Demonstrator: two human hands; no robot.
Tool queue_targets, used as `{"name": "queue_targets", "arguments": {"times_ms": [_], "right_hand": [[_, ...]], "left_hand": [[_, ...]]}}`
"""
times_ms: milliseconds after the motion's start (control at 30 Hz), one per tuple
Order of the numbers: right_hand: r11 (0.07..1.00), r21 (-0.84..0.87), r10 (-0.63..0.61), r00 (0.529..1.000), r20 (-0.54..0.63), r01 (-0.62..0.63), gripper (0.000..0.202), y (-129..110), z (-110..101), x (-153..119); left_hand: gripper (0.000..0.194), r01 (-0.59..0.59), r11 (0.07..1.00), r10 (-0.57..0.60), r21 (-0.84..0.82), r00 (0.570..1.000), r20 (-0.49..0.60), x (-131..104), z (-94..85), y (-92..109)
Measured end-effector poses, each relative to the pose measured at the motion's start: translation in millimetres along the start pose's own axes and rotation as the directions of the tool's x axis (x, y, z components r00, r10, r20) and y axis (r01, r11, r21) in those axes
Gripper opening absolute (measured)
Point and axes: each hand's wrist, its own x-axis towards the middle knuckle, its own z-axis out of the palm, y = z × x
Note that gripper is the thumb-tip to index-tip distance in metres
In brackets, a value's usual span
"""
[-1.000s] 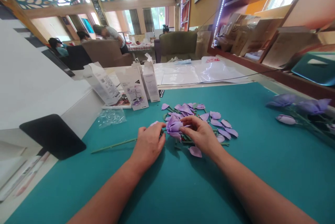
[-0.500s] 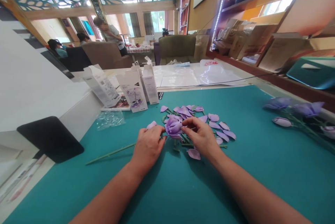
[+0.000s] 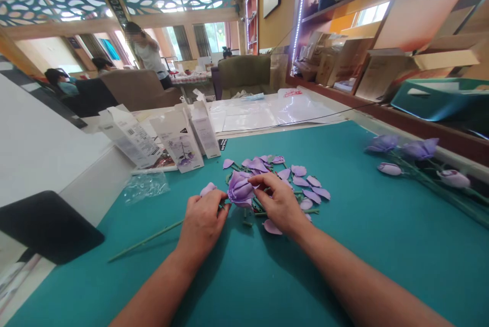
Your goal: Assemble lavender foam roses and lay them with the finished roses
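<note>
A purple artificial flower [image 3: 240, 193] is between my two hands above the mat. My left hand [image 3: 204, 221] is closed round the green stem [image 3: 147, 240] just below the bloom; the stem's long end sticks out to the lower left. A pale purple bud [image 3: 208, 188] shows just behind the left fingers. My right hand [image 3: 280, 203] pinches a petal at the right side of the bloom between thumb and fingertips. Behind and beside the right hand lies a pile of loose purple petals [image 3: 300, 181] and short green stem pieces [image 3: 311, 212], partly hidden by that hand.
The work lies on a green mat [image 3: 237, 281]. At back left stand white boxes [image 3: 179, 146] near a crumpled clear bag [image 3: 145, 188]. A black panel [image 3: 49, 227] is at far left. Finished-looking purple flowers [image 3: 420, 148] lie at right. A person [image 3: 150, 57] stands in the background.
The whole view has shifted, so the scene sits further left. Both hands keep their hold on the flower. The person in the background has raised an arm towards the head.
</note>
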Motion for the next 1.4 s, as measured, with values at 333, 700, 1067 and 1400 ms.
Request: {"name": "queue_targets", "arguments": {"times_ms": [333, 700, 1067, 1400], "right_hand": [[0.999, 0.021, 0.025, 1.000, -0.019, -0.025, 0.019, -8, -1, -1], [0.990, -0.010, 0.139, 0.989, 0.043, -0.139, 0.017, -9, -3, -2], [0.940, -0.275, 0.198, 0.979, -0.050, -0.204, 0.018, 23, -61, 29], [0.620, -0.765, 0.307, 0.951, 0.032, -0.174, 0.019, 45, -79, 30]], "left_hand": [[0.009, 0.022, 1.000, -0.023, 0.013, 1.000, 0.010, 0, -2.4, -1], [0.010, 0.056, 0.998, -0.056, -0.006, 0.997, 0.044, 0, -1.0, 1], [0.025, 0.037, 0.999, -0.036, -0.021, 0.999, 0.029, 1, 2.3, 0], [0.016, 0.061, 0.998, -0.062, 0.018, 0.997, 0.053, 1, 1.1, -1]]}}
